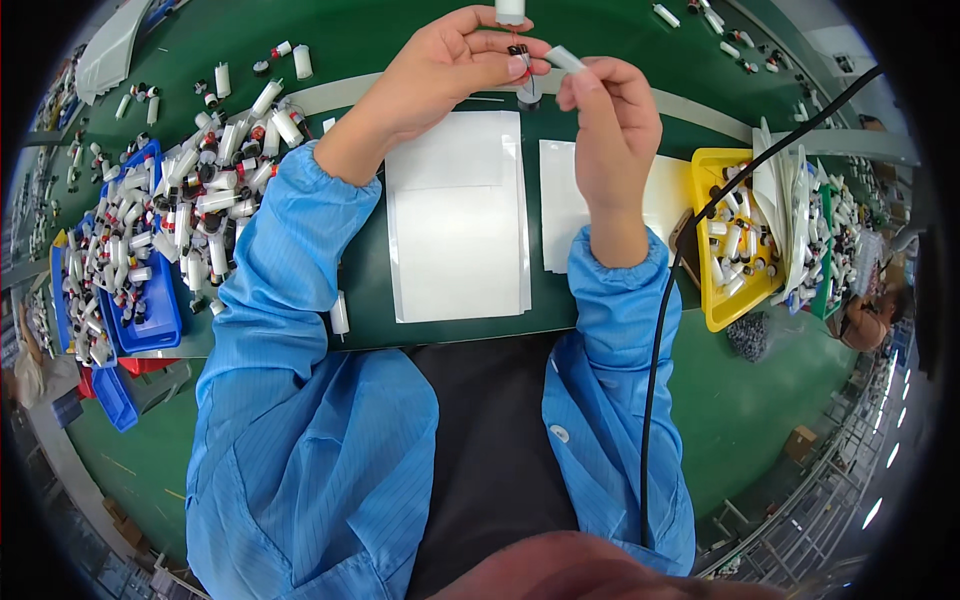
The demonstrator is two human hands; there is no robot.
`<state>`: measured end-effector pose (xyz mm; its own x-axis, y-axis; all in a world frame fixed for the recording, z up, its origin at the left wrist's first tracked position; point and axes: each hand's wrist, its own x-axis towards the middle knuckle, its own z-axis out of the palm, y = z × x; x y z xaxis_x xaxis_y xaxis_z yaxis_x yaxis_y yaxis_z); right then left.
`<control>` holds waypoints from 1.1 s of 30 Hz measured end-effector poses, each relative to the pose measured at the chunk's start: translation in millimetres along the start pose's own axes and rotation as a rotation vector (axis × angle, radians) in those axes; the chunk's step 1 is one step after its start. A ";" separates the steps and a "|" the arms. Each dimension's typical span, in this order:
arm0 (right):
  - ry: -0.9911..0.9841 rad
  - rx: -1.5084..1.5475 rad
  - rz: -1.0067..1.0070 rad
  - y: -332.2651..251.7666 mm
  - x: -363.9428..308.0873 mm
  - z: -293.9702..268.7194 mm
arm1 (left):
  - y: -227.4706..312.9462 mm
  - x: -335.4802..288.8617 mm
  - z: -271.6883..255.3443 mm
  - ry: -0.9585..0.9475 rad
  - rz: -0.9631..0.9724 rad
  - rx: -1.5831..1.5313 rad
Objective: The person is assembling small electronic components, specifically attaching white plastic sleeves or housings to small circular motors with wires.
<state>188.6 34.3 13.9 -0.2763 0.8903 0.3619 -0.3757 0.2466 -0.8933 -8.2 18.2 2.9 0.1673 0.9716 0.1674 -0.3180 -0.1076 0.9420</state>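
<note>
Near the far edge of the view, my left hand [445, 70] pinches a small part with a black end [518, 50] and thin reddish wires. A white cylinder [510, 11] sits just above it at the fingertips, partly cut off by the picture's edge. Between the thumb and fingers of my right hand [618, 125] is a short translucent white tube [566, 59], tilted toward the left hand. Below them, a dark-ended clear piece [529, 95] shows beside the fingers; I cannot tell whether it is held. White sheets [455, 230] lie on the green table under my arms.
A large heap of white cylinders with black and red ends [225, 180] lies at left, beside a blue tray [160, 320]. At right stands a yellow tray [703, 270] holding similar pieces. A black cable [660, 340] crosses before my right arm. One loose cylinder [340, 313] lies near the front edge.
</note>
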 end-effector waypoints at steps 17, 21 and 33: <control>-0.086 -0.112 0.429 -2.0 12.4 -12.9 | -2.7 4.1 5.0 -0.180 -0.048 -0.068; -0.037 -0.128 0.397 -1.3 8.8 -10.1 | -1.6 -2.5 3.2 -0.129 0.013 0.304; -0.029 -0.181 0.310 1.2 6.0 -7.5 | 5.9 -4.1 7.0 -0.143 0.007 0.293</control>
<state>193.2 42.8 13.0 -0.3782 0.9230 0.0711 -0.1076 0.0324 -0.9937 -4.3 12.1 9.8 0.3017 0.9335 0.1936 -0.0411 -0.1901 0.9809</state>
